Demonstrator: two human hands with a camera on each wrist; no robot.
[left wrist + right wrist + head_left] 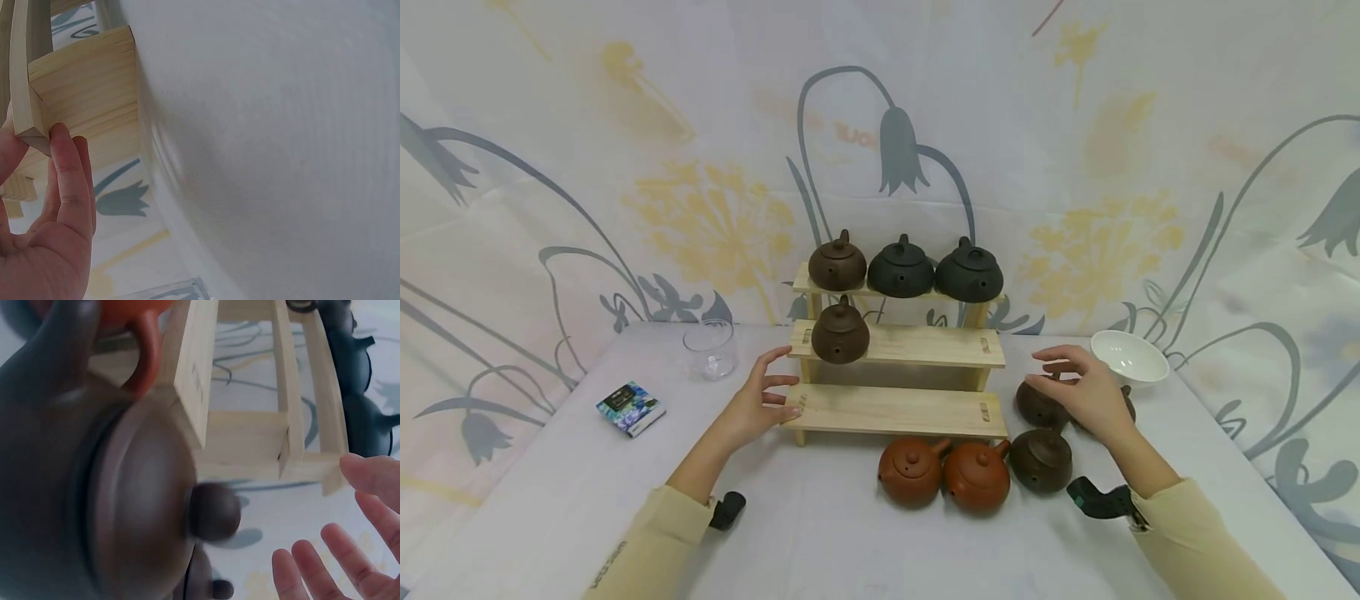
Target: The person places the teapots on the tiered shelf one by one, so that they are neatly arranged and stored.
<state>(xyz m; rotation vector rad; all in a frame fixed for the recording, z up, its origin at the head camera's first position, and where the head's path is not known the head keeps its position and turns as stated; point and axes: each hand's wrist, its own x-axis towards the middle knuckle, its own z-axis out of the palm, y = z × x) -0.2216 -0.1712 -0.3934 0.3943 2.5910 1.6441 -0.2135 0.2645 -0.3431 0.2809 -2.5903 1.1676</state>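
Observation:
My left hand [751,410] pinches the left end of the lowest board of a three-tier wooden shelf [887,410]; the left wrist view shows thumb and fingers on either side of the board's end. My right hand [1088,393] hovers over dark brown teapots right of the shelf, its fingers [345,550] spread and holding nothing. One brown teapot [1036,407] lies partly under that hand, another [1129,402] is mostly hidden behind it, and a third brown teapot [1041,460] sits nearer. A brown teapot [840,335] stands on the middle tier's left end.
On the top tier stand a brown teapot [837,265] and two black teapots [901,271]. Two orange-red teapots [910,473] sit before the shelf. A white bowl [1129,357] is at right; a clear glass [711,354] and small book [630,408] are at left.

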